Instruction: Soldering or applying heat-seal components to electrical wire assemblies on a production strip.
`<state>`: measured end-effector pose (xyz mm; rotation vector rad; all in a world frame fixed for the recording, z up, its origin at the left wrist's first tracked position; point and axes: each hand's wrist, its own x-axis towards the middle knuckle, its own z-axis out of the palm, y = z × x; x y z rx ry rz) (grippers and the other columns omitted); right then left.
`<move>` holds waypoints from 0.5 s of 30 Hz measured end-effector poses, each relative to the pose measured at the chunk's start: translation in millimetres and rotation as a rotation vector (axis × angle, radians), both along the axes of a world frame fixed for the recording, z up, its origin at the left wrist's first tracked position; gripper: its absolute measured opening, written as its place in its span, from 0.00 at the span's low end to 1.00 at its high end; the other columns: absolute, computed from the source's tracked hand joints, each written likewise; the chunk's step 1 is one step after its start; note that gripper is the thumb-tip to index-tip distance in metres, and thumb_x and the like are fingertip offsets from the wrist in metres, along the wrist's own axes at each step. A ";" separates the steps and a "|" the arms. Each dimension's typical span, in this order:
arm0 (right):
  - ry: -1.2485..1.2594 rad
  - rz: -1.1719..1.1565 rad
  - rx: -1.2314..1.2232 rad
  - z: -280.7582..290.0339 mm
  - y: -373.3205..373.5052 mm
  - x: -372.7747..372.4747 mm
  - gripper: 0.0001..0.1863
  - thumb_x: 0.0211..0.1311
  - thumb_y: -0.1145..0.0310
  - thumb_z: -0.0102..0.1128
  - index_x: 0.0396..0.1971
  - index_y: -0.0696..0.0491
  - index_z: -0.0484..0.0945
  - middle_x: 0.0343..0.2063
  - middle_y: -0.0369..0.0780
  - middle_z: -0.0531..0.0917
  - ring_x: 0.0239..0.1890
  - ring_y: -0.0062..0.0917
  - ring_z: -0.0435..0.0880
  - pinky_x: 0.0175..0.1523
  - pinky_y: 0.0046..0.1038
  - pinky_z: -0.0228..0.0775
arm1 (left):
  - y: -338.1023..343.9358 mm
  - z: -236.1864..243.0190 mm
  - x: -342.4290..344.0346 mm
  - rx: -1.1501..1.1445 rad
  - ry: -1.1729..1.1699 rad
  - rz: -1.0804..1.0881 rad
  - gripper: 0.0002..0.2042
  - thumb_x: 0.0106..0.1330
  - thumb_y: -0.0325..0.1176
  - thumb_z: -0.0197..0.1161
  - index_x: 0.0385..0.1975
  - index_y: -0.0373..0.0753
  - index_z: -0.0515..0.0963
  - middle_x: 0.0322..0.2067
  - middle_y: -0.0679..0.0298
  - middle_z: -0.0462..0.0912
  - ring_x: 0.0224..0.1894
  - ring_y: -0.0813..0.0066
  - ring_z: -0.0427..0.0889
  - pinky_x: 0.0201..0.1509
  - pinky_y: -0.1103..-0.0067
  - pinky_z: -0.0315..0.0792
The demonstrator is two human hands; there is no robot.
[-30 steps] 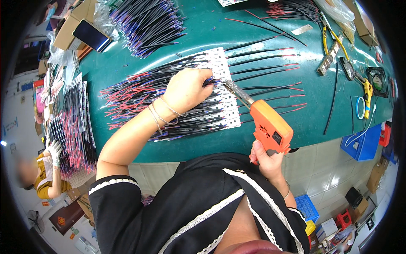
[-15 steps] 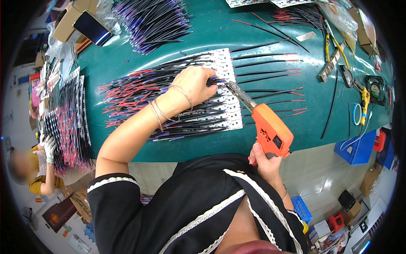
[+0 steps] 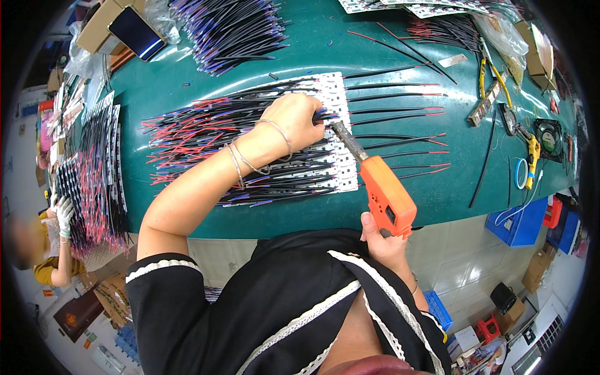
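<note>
A white circuit board panel [image 3: 340, 97] lies on the table with rows of black sleeved wires [image 3: 206, 134], their ends red and blue, stretching to the left. More black wires [image 3: 400, 113] with bare red ends stick out past its right edge. My left hand [image 3: 299, 119] is closed over the panel, pinching a black wire [image 3: 325, 115] by its end. In my right hand [image 3: 385, 247] is the handle of an orange soldering gun [image 3: 389, 195]. Its metal tip points up-left and meets the panel beside my left fingertips; whether it touches the wire is too small to tell.
A wire bundle [image 3: 234, 34] lies at the far left, near a phone [image 3: 136, 32]. Yellow-handled pliers [image 3: 503, 84], a small fan [image 3: 550, 139] and a blue tape roll [image 3: 521, 173] are on the right. A gloved co-worker's hand [image 3: 64, 215] touches wired panels [image 3: 100, 169] at left.
The soldering gun's body has shifted a little to the left, along with my right hand. My left hand has moved slightly to the right and still pinches at the panel.
</note>
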<state>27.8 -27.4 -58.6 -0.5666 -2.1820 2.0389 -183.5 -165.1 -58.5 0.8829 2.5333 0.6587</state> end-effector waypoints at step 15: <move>0.077 -0.122 -0.320 1.6 3.3 5.7 0.16 0.52 0.75 0.55 0.41 0.61 0.64 0.21 0.36 0.72 0.13 0.15 0.69 0.16 0.17 0.64 | 4.3 1.7 2.2 -0.047 0.028 -0.027 0.10 0.44 0.33 0.57 0.20 0.32 0.75 0.17 0.49 0.74 0.23 0.52 0.74 0.31 0.68 0.68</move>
